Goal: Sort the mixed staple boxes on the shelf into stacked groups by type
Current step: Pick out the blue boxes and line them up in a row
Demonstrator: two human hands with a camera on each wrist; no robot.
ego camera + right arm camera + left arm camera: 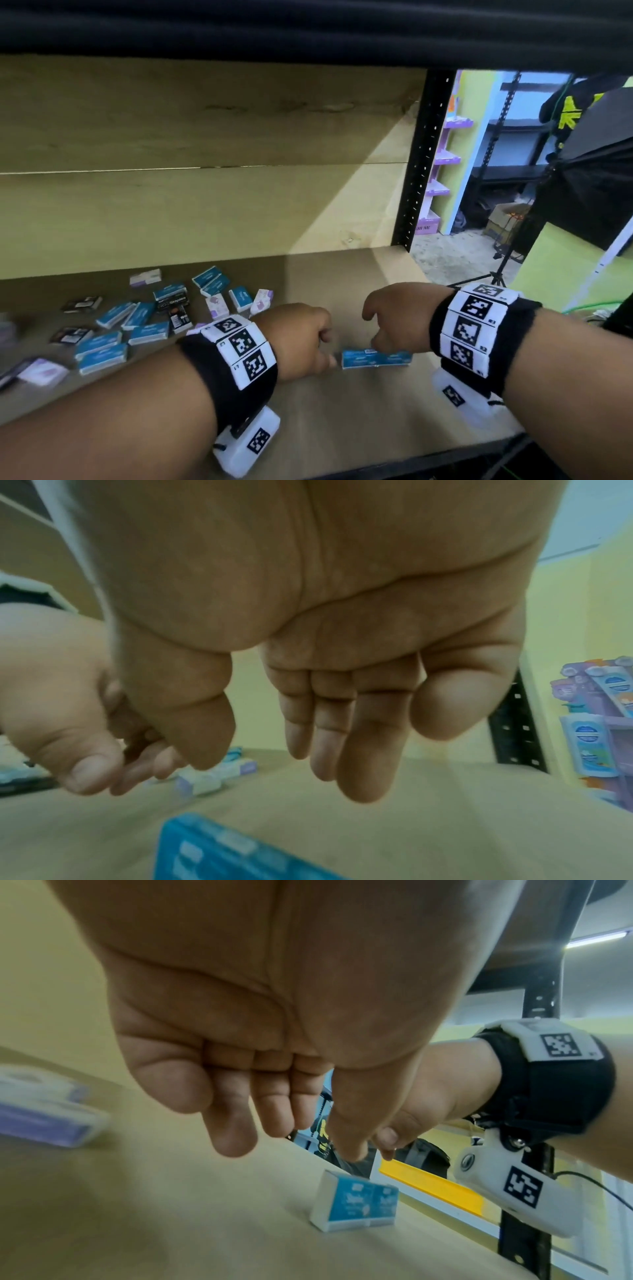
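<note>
Left hand, right hand both empty, fingers relaxed; blue staple boxes between, just below.

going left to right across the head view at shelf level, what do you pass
scattered pile of mixed staple boxes → left hand → two blue boxes side by side → right hand → black shelf upright

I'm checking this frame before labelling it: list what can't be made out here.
- Print on the blue boxes: too small in the head view, blurred in the left wrist view.
- Fingers of both hands, left and right: hidden behind the knuckles in the head view.
- Purple box: blurred and cut off by the left edge of the left wrist view.
- How many boxes lie in the scattered pile: some overlap.
</note>
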